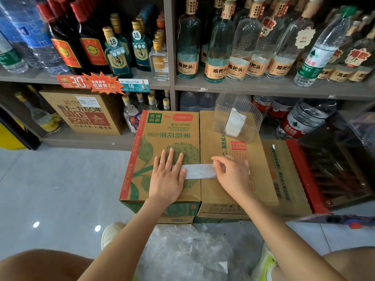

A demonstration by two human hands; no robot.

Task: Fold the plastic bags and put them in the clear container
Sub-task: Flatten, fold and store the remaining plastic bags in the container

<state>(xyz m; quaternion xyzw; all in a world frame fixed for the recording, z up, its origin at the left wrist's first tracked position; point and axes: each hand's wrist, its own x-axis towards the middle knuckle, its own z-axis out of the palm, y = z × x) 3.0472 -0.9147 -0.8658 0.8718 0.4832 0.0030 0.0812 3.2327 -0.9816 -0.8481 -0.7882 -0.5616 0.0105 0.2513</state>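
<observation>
Pressing flat with open fingers, the left hand (167, 177) is holding down one end of a thin white folded plastic bag strip (199, 171) on the brown cardboard box (162, 138), while the right hand (231, 173) is pinching the other end, near the clear ribbed plastic container (236, 118).

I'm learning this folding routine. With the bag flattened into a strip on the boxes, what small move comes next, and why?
Probably fold the strip end over end. The left hand presses flat on one end of the folded bag strip, the right hand pinches the other end, and it looks too long for the clear container.
</observation>
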